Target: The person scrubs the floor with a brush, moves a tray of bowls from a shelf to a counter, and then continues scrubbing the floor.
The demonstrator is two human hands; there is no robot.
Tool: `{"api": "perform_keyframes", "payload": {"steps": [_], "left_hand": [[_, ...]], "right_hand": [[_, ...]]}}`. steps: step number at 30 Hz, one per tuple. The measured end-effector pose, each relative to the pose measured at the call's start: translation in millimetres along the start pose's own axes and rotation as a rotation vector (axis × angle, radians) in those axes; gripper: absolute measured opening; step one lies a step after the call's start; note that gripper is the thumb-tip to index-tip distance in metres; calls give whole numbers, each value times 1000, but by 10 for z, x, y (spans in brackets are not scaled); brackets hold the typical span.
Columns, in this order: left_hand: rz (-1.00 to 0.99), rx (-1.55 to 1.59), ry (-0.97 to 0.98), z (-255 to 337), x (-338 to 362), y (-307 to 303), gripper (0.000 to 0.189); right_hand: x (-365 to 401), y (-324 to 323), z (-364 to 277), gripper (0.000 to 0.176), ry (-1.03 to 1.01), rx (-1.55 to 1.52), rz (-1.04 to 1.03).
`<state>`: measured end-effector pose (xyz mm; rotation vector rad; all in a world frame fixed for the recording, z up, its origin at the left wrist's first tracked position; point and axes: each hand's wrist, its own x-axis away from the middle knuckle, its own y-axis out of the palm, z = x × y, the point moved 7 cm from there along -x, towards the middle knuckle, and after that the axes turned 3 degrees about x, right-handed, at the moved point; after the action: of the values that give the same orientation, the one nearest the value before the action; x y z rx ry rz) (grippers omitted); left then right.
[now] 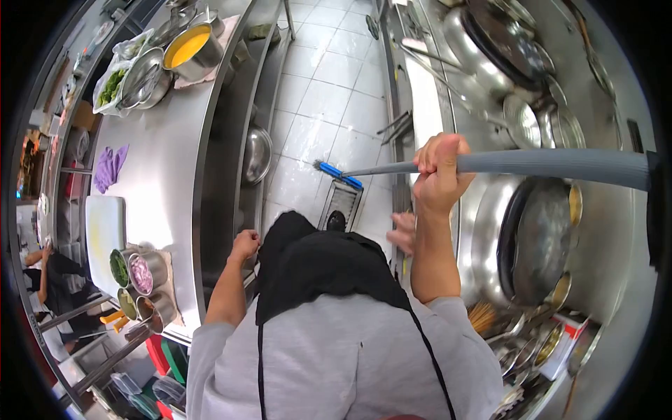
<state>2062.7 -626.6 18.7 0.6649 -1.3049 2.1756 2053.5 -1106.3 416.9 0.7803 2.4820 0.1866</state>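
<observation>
My right hand (442,171) is wrapped round a long grey pole (560,161), thumb uppermost. The pole runs leftward to a blue brush head (329,169) with dark bristles, over the white tiled floor (318,105). Below the brush, a metal drain grate (343,203) lies in the floor with a black shoe (337,221) at its near end. My left hand (245,246) hangs beside the left counter's shelves, fingers curled; whether they hold anything is hidden. A blurred third hand (402,233) shows beside my right forearm; I cannot tell whose it is.
The left steel counter (157,168) bears a pot of orange liquid (189,52), a purple cloth (110,168), a cutting board (105,241) and small food containers. Large pans (542,241) line the right side. Another person's arm (45,280) shows at far left.
</observation>
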Motion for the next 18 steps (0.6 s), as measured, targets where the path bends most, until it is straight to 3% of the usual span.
{"api": "perform_keyframes", "payload": {"steps": [6, 9, 12, 15, 16, 17, 18], "left_hand": [[112, 120, -46, 173, -886, -139, 23], [86, 72, -36, 463, -1698, -353, 25], [71, 57, 86, 1580, -2352, -993, 27], [132, 138, 409, 2974, -3000, -1539, 30], [212, 214, 619, 3404, -3205, -1648, 40], [158, 236, 649, 3875, -3294, -1827, 58], [236, 264, 823, 4398, -3260, -2092, 65]], "right_hand": [[-1014, 371, 530, 44, -54, -119, -69], [-1530, 616, 894, 44, -66, 71, -173], [-2098, 728, 1109, 45, -17, -25, -18], [-2634, 899, 1510, 47, -38, -11, 1], [-2821, 999, 1581, 46, -91, 21, -33], [-2982, 1069, 1679, 46, -84, 22, -28], [-3134, 1125, 1760, 47, -84, 21, -15]]}}
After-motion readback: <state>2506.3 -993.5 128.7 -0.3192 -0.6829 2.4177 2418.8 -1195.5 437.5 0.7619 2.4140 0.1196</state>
